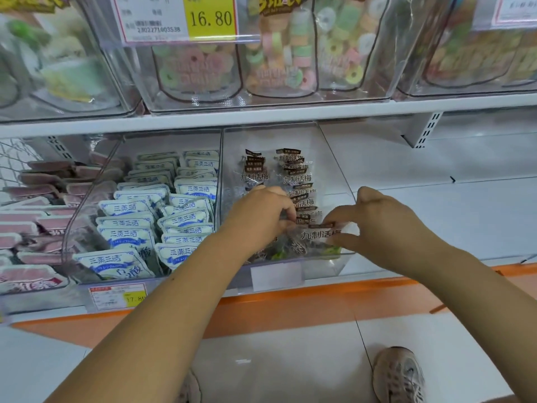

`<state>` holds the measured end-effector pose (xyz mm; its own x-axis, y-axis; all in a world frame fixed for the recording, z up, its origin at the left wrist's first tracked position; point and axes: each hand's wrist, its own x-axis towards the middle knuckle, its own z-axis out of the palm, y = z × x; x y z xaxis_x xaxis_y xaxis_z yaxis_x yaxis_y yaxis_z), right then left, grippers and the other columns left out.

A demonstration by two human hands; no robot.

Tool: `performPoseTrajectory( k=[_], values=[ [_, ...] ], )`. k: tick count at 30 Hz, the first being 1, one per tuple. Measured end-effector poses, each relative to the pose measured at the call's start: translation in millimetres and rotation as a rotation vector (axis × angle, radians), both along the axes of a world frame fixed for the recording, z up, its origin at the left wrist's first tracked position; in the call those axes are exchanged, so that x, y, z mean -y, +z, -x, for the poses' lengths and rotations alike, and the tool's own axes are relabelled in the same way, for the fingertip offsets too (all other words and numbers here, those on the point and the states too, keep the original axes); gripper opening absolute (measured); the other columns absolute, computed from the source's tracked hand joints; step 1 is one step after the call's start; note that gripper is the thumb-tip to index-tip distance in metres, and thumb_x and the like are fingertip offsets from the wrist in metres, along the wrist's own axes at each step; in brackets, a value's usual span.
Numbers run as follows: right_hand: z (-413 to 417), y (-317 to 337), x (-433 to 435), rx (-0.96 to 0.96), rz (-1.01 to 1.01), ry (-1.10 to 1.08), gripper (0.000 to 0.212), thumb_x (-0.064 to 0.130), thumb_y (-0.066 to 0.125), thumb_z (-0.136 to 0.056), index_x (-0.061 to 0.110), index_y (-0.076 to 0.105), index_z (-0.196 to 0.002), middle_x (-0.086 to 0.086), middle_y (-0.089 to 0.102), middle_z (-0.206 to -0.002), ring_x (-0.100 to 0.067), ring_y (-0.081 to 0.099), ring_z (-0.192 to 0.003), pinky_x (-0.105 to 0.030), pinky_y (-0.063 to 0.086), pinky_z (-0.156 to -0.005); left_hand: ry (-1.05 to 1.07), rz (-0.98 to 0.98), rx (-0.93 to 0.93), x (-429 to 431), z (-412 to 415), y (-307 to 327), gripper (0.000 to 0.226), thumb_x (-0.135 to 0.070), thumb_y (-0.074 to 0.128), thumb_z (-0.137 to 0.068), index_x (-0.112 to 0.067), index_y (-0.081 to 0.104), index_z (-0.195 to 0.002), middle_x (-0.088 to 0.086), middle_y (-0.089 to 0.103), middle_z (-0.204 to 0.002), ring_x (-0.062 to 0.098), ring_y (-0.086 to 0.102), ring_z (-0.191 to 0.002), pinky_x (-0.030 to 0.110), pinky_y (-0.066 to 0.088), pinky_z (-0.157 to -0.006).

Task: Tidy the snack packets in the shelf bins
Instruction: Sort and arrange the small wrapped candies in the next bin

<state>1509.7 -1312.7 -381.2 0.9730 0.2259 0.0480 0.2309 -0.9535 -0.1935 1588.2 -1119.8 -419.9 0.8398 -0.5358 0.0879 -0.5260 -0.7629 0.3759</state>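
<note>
Two hands are in a clear bin (334, 158). The right hand (386, 225) pinches the right end of a packet (316, 237) with finger and thumb. The left hand (261, 210) has curled fingers that pinch its left end. The packet sits between both sets of fingers, at the bin's front. More packets (293, 178) stand just behind the fingers.

Packets (296, 181) in bin (334, 266), hands (261, 213) in front
</note>
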Motion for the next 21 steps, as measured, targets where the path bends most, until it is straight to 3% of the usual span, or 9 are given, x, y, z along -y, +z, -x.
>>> performPoseTrajectory(
  k=[2,4,8,11,13,15,17,19,21],
  values=[
    [-1,0,4,0.016,-0.067,0.011,0.030,0.047,0.069,-0.079,0.047,0.063,-0.108,0.024,0.040,-0.074,0.010,0.037,-0.065,-0.023,0.041,-0.067,-0.047,-0.058,-0.021,-6,3,10,0.021,-0.038,0.070,-0.082,-0.027,0.071,-0.100,-0.010,0.061,-0.109,0.012,0.053,-0.103,0.039,0.045,-0.094],
    [-1,-4,5,0.161,-0.045,0.041,0.019,0.034,0.080,-0.071,0.040,0.073,-0.088,0.027,0.037,-0.063,0.005,0.038,-0.059,-0.021,0.039,-0.059,-0.071,-0.156,0.004,-17,9,21,0.031,-0.048,0.067,-0.081,-0.031,0.068,-0.108,-0.014,0.059,-0.115,0.010,0.051,-0.109,0.036,0.044,-0.096],
    [-12,-30,1,0.258,0.371,0.106,0.026,0.014,0.084,-0.054,0.029,0.064,-0.050,0.015,0.051,-0.048,-0.016,0.034,-0.068,-0.025,0.035,-0.053,-0.063,-0.310,0.085,-41,18,21,0.035,-0.049,0.067,-0.082,-0.038,0.063,-0.115,-0.016,0.059,-0.114,0.011,0.047,-0.111,0.030,0.038,-0.097],
    [-14,-27,5,0.315,0.399,0.100,0.018,0.020,0.082,-0.058,0.033,0.069,-0.058,0.014,0.057,-0.054,-0.017,0.038,-0.070,-0.027,0.037,-0.056,-0.045,-0.299,0.145,-48,22,12,0.030,-0.045,0.064,-0.086,-0.035,0.064,-0.115,-0.017,0.062,-0.112,0.009,0.048,-0.108,0.027,0.035,-0.099],
    [-5,-20,0,0.280,0.147,0.147,0.014,0.033,0.071,-0.069,0.035,0.075,-0.082,0.014,0.066,-0.074,-0.019,0.050,-0.078,-0.031,0.045,-0.067,-0.037,-0.287,0.174,-49,22,9,0.030,-0.044,0.062,-0.087,-0.035,0.064,-0.116,-0.018,0.061,-0.112,0.009,0.047,-0.108,0.028,0.033,-0.101],
    [1,-15,-10,0.171,-0.048,0.211,0.030,0.040,0.054,-0.073,0.035,0.073,-0.096,0.017,0.066,-0.087,-0.016,0.051,-0.088,-0.030,0.045,-0.078,-0.039,-0.275,0.187,-51,21,7,0.030,-0.043,0.062,-0.088,-0.035,0.064,-0.117,-0.017,0.061,-0.112,0.009,0.047,-0.107,0.028,0.033,-0.101],
    [1,-19,-18,0.144,-0.032,0.223,0.026,0.038,0.054,-0.073,0.037,0.074,-0.089,0.014,0.064,-0.075,-0.014,0.054,-0.085,-0.029,0.045,-0.075,-0.044,-0.264,0.177,-51,20,6,0.029,-0.041,0.062,-0.088,-0.034,0.066,-0.116,-0.017,0.062,-0.110,0.009,0.047,-0.106,0.029,0.034,-0.100],
    [-7,-27,-19,0.209,0.096,0.144,0.010,0.027,0.070,-0.067,0.035,0.074,-0.071,0.008,0.056,-0.057,-0.017,0.056,-0.072,-0.028,0.046,-0.064,-0.048,-0.244,0.163,-51,19,7,0.025,-0.037,0.062,-0.089,-0.033,0.068,-0.113,-0.017,0.064,-0.108,0.009,0.046,-0.103,0.025,0.034,-0.096],
    [-18,-35,-18,0.212,0.225,0.056,0.019,0.014,0.082,-0.057,0.029,0.071,-0.060,0.006,0.050,-0.047,-0.021,0.054,-0.067,-0.028,0.042,-0.058,-0.043,-0.202,0.147,-53,17,9,0.022,-0.032,0.063,-0.090,-0.031,0.070,-0.110,-0.015,0.066,-0.107,0.008,0.047,-0.100,0.021,0.033,-0.088]
  ],
)
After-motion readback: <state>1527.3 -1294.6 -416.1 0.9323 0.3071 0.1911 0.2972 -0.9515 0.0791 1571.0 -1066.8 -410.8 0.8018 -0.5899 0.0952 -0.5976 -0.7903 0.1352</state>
